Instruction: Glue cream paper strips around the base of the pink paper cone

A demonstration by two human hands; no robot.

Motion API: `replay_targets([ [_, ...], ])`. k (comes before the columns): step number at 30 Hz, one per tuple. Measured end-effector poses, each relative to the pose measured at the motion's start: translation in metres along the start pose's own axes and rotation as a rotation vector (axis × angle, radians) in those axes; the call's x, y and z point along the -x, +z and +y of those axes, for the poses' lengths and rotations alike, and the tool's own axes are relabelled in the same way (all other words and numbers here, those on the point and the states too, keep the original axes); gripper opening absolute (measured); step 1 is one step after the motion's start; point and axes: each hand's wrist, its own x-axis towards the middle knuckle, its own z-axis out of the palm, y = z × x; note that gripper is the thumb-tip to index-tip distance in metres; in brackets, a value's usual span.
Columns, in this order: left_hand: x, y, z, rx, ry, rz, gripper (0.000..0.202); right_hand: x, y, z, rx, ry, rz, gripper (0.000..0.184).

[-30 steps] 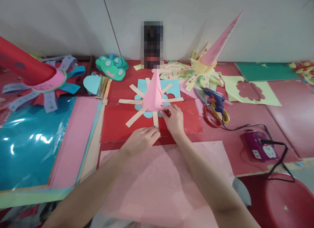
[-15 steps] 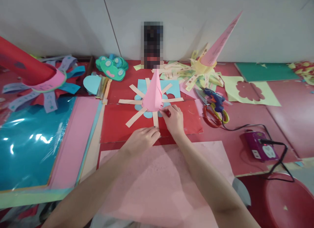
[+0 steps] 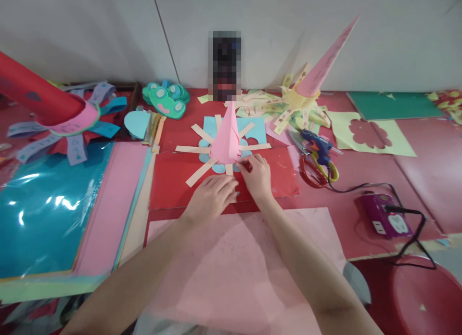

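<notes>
At far left I see a red paper cone (image 3: 43,101) ringed with purple and blue strips, lying above a glossy teal sheet (image 3: 46,205) on the bench (image 3: 426,176). Green frog cut-outs (image 3: 168,101) are stacked further back by the wall. At centre, the left hand (image 3: 211,198) has slid forward since half a second ago. Its grip is fully open, palm down and fingers extended, and it now covers the near end of the tan paper strip (image 3: 228,169), which was exposed before. Only a short length of that strip shows between the fingertips and the pink paper cone (image 3: 225,137). The strip is therefore pinned flat against the red sheet (image 3: 173,186), and the assembly is steadied from the near side. The cone stands upright on a blue flower base (image 3: 216,167), with tan strips radiating from it. The right hand (image 3: 257,176) has not moved. Its grip is closed in a thumb-and-forefinger pinch on the cone's near-right base edge. Right of it lie red-handled scissors (image 3: 311,173) and a blue glue gun (image 3: 317,145), touching each other. A purple power strip (image 3: 384,218) sits well apart from them.
</notes>
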Motion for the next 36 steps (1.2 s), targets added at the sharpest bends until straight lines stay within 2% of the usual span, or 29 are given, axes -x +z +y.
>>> replay_targets([
  [2,0.0,0.001,-0.003,-0.031,-0.1,-0.008,0.026,0.0,0.0,-0.001,-0.005,0.001,0.006,0.013],
  [4,0.001,0.003,-0.004,-0.05,-0.161,-0.066,0.034,0.0,0.0,-0.001,-0.012,-0.004,0.013,0.014],
  [7,0.005,0.006,-0.003,-0.065,-0.188,-0.151,0.046,0.0,0.0,-0.001,-0.014,-0.005,0.01,0.014],
  [11,0.008,0.009,-0.001,-0.079,-0.191,-0.195,0.052,0.0,0.001,-0.001,-0.017,0.002,0.011,0.014],
  [24,0.007,0.01,0.002,-0.089,-0.226,-0.245,0.053,0.002,0.001,-0.004,0.023,-0.004,0.046,0.019],
  [36,0.004,0.007,0.004,-0.155,-0.231,-0.304,0.05,0.005,0.003,-0.015,0.132,0.063,0.038,0.027],
])
